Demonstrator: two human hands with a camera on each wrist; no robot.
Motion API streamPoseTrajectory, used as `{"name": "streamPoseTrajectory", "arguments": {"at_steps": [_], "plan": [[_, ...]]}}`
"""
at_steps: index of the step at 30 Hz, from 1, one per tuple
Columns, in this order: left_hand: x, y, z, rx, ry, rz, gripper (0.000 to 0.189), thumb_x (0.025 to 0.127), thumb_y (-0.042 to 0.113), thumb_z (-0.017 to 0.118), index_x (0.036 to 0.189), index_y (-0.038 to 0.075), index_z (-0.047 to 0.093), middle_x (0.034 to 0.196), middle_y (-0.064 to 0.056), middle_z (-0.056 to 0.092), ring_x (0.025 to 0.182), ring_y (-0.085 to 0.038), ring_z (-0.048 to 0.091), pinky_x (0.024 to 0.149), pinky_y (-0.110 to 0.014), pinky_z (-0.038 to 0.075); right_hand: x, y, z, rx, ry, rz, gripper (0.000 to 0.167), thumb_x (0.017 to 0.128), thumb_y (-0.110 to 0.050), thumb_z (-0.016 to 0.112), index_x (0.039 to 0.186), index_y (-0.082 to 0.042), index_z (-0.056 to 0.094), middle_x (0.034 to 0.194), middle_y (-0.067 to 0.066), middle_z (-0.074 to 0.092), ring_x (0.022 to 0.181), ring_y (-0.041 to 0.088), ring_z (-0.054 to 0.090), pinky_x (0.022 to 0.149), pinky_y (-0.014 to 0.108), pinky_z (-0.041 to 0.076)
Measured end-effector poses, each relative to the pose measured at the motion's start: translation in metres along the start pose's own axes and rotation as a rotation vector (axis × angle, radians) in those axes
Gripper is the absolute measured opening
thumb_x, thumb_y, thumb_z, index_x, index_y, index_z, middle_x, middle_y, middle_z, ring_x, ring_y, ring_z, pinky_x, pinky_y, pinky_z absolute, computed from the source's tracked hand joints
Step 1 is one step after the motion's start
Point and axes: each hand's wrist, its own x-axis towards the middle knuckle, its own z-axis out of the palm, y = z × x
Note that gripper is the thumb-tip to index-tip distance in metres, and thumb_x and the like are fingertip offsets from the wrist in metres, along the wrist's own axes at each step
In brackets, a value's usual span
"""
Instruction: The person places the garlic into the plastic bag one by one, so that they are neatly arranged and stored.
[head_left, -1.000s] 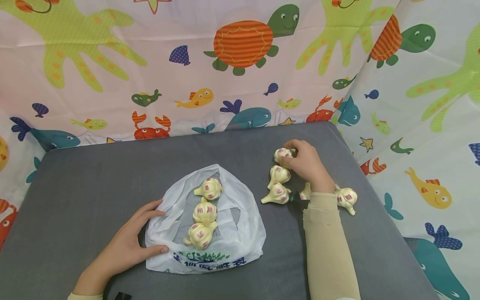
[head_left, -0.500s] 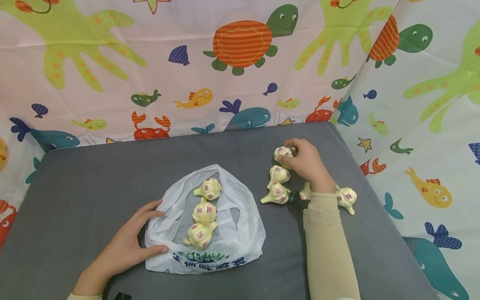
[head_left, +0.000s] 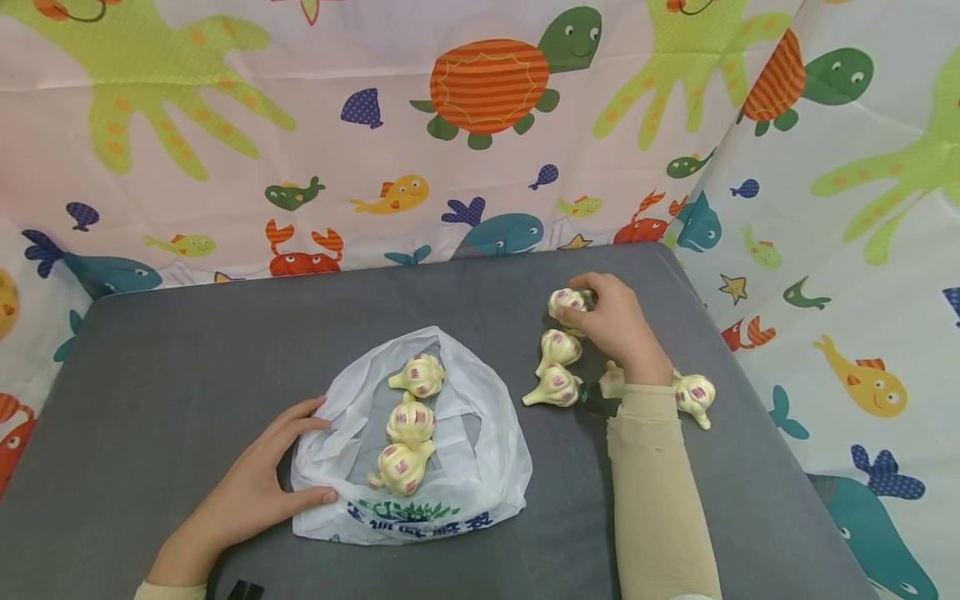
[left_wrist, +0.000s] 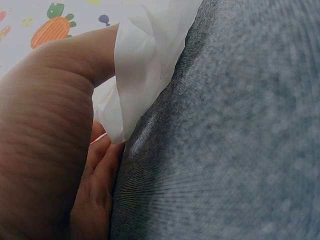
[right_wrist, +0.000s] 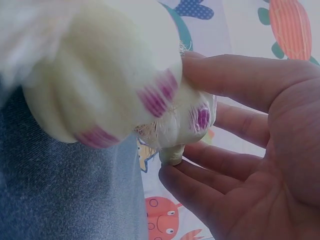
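My right hand [head_left: 617,325] holds a garlic bulb [head_left: 566,303] between thumb and fingers, at the far end of a short row. Two more garlic bulbs lie nearer in that row, the middle one [head_left: 559,348] and the near one [head_left: 556,386]. In the right wrist view, the held bulb [right_wrist: 196,120] is partly hidden by a large, close bulb [right_wrist: 115,75]. My left hand [head_left: 255,483] rests at the left edge of a white plastic bag [head_left: 495,467], thumb and fingers spread along it. Three garlic bulbs, including the middle one [head_left: 411,423], show in its wide mouth.
Another garlic bulb [head_left: 694,395] lies right of my right sleeve [head_left: 660,492]. A pale bulb [head_left: 611,381] is partly covered by that wrist. The grey table [head_left: 165,383] meets a sea-animal curtain [head_left: 480,192] at its back and right.
The right hand and its garlic bulb have shifted very slightly away from me. The left hand, the bag and the other bulbs stay in place.
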Motion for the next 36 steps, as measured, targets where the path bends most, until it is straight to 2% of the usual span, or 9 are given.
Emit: {"name": "streamPoseTrajectory", "arguments": {"at_steps": [9,36], "plan": [[0.001,0.001,-0.001,0.0,-0.002,0.005,0.08,0.078,0.037,0.102,0.146,0.025,0.06,0.17,-0.004,0.042,0.151,-0.012,0.039,0.112,-0.007,0.022,-0.002,-0.006,-0.004,-0.009,0.001,-0.003,0.052,0.1,-0.029,0.079,0.142,-0.004,0.065,0.138,0.02,0.06,0.124,0.043,0.056,0.102,0.062,0.049],[-0.001,-0.002,0.0,0.022,-0.015,-0.035,0.082,0.077,0.042,0.102,0.146,0.026,0.06,0.171,0.001,0.041,0.151,-0.011,0.039,0.111,-0.006,0.022,-0.006,-0.014,-0.007,-0.015,0.028,-0.044,0.052,0.1,-0.03,0.08,0.143,-0.004,0.065,0.146,0.02,0.059,0.132,0.046,0.055,0.107,0.065,0.048]]}}
